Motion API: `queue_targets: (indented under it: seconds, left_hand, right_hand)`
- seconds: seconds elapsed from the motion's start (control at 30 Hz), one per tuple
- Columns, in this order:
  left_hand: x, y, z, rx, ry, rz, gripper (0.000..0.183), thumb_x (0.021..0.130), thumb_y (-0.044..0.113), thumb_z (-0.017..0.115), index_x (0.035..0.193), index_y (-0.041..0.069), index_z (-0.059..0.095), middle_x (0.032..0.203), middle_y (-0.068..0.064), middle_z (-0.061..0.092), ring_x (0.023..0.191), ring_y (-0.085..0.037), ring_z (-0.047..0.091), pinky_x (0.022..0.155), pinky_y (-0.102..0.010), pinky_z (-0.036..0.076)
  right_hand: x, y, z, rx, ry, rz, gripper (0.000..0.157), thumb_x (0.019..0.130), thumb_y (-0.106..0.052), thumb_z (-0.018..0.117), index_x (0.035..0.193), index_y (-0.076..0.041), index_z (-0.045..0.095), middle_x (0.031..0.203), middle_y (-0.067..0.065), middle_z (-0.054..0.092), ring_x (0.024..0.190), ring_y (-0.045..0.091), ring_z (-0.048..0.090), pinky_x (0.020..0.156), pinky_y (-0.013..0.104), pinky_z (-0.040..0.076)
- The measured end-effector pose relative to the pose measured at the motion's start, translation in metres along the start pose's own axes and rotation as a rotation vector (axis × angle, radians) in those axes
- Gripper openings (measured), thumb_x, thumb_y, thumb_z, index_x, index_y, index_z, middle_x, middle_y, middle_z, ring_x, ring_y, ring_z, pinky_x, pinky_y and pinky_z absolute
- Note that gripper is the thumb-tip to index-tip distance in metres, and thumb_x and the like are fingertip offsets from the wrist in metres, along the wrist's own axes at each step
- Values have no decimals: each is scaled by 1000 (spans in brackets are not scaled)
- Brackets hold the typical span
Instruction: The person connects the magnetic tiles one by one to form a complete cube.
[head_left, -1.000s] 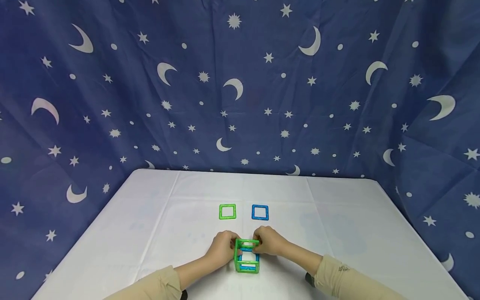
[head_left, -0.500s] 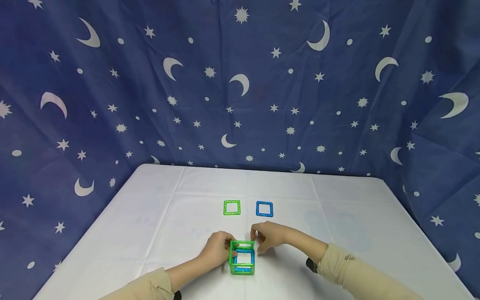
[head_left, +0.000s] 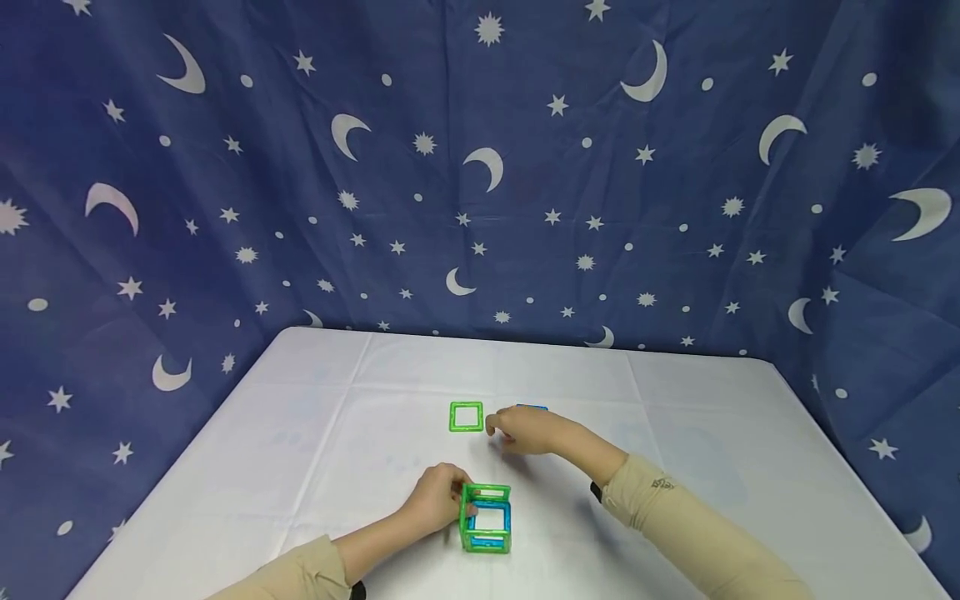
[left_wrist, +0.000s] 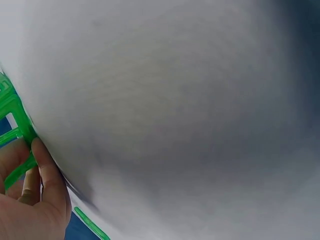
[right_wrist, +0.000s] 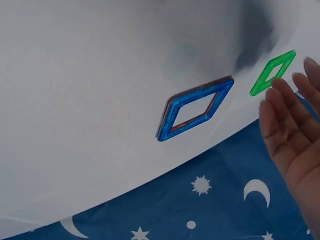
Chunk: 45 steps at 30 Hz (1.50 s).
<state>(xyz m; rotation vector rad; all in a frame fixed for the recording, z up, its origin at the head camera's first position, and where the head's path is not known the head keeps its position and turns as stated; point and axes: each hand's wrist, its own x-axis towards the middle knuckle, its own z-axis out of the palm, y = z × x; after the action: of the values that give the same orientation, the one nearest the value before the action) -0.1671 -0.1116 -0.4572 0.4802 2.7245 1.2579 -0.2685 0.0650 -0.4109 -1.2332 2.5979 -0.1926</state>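
Note:
A small open-topped box of green and blue magnetic tiles [head_left: 487, 532] stands on the white cloth. My left hand [head_left: 431, 500] pinches its left green wall at the far corner; in the left wrist view, thumb and fingers close round a green bar [left_wrist: 22, 117]. My right hand [head_left: 525, 429] reaches over the cloth holding nothing, its fingertips just right of a flat green square tile [head_left: 467, 428]. Beneath that hand, mostly hidden in the head view, lies a blue square tile [head_left: 532, 407]. The right wrist view shows the blue tile [right_wrist: 202, 91] whole, with loosely bent fingers [right_wrist: 290, 117] near the green one.
The white-covered table [head_left: 360, 433] has its far edge against a dark blue curtain [head_left: 420, 250] printed with moons and stars. Both forearms come in from the near side in beige sleeves [head_left: 675, 517].
My right hand has let go of the box's right side and moved away, up to the loose tiles, covering the blue one. The left hand keeps its pinch; the head view shifted slightly.

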Motion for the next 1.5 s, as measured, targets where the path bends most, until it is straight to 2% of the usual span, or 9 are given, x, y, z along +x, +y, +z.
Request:
queue_targets:
  seconds: [0.1,0.2,0.37,0.47,0.6,0.77,0.87,1.03,1.5]
  left_hand:
    - [-1,1,0,17,6,5,17,68,-2,79,81,-4,68,68,-4,64,58,-4,47,52,-17,40]
    - [-1,1,0,22,6,8,17,68,-2,79,82,-4,68,69,-3,63,58,-4,47,52,-17,40]
    - [0,2,1,17,4,23,17,69,-1,80,81,-4,68,68,-4,63,59,-4,47,52,-18,40]
    - [1,2,1,17,0,24,17,69,-1,80,81,-4,68,68,-4,63,59,-4,47,52,-18,40]
    - [2,0,1,14,-7,28,16,69,-1,80,81,-4,69,69,-5,64,59,-4,48,53,-18,41]
    - [2,-1,1,-15,-14,34,17,69,-2,79,81,-5,69,70,-7,66,61,-5,52,54,-18,44]
    - [1,-1,1,-17,-11,33,16,69,-2,79,81,-5,69,70,-6,66,60,-4,51,53,-18,44]
    - [0,-2,1,-6,-9,16,15,69,-2,79,80,-4,69,69,-5,65,58,-2,48,53,-17,43]
    - [2,-1,1,-4,-10,3,15,69,-2,79,81,-4,69,69,-5,66,58,-3,49,53,-17,42]
  right_hand:
    - [9,4,-3,-61,72,-25,26,87,-9,66,112,-7,61,107,8,66,93,17,62,83,30,52]
    - [19,8,-2,-105,132,-45,32,87,-12,67,118,-8,59,113,7,63,103,20,61,90,32,51]
    - [35,11,6,-163,159,-49,46,86,-26,70,125,-8,56,117,6,59,107,20,58,92,31,49]
    - [45,11,11,-176,129,-25,57,86,-36,68,132,-7,50,128,9,55,116,24,54,97,34,47]
    - [59,7,15,-177,48,27,71,86,-45,65,141,-7,41,142,12,44,128,28,46,103,40,43]
    - [72,6,17,-168,-36,98,80,84,-49,65,145,-8,34,144,11,42,130,27,44,106,39,40]
    - [75,6,18,-188,-37,103,77,82,-49,67,141,-7,40,138,10,47,125,26,48,104,36,42]
    - [76,4,17,-220,4,85,64,80,-45,71,127,-4,55,120,8,54,108,21,53,95,31,47]
    - [72,5,12,-157,68,81,51,76,-40,77,109,-5,62,101,3,59,91,15,55,83,28,49]
